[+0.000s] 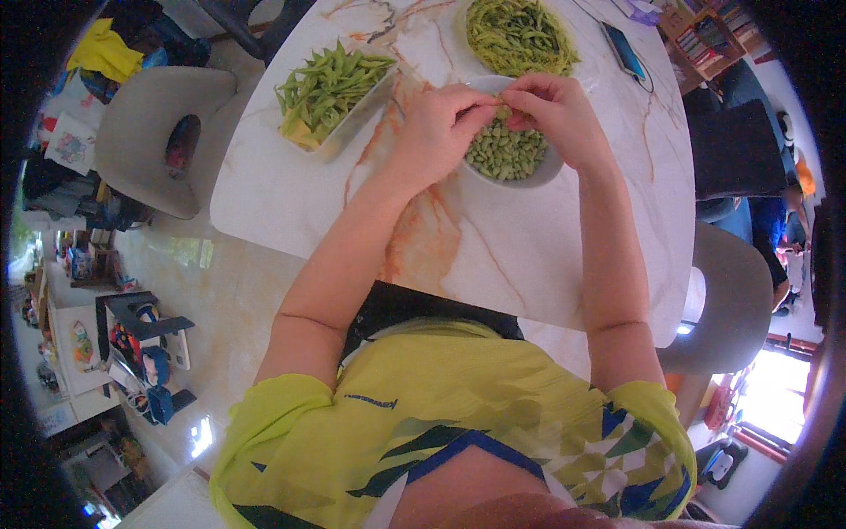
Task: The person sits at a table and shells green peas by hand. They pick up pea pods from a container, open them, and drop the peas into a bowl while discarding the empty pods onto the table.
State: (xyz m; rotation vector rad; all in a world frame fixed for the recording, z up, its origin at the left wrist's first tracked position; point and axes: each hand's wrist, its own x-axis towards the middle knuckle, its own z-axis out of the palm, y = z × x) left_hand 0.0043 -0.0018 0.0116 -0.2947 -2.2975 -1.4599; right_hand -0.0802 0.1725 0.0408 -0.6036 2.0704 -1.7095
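Note:
My left hand (444, 122) and my right hand (554, 116) meet above a white bowl (555, 170). Their fingertips pinch a small green pod (503, 110) between them, mostly covered by the fingers. Shelled green beans (507, 155) fill the lower part of the bowl below. Left of my left hand stands a clear rectangular plastic container (360, 119) heaped with whole green pods (334, 86). Beyond the hands, a round container holds a pile of flattened-looking green pods or hulls (522, 36).
Everything stands on a white marble-patterned table (529, 244) with rounded corners. A smartphone (622, 51) with a cable lies at the far right. Grey chairs flank the table, left (155, 139) and right (727, 304). Another person (770, 225) is at the far right.

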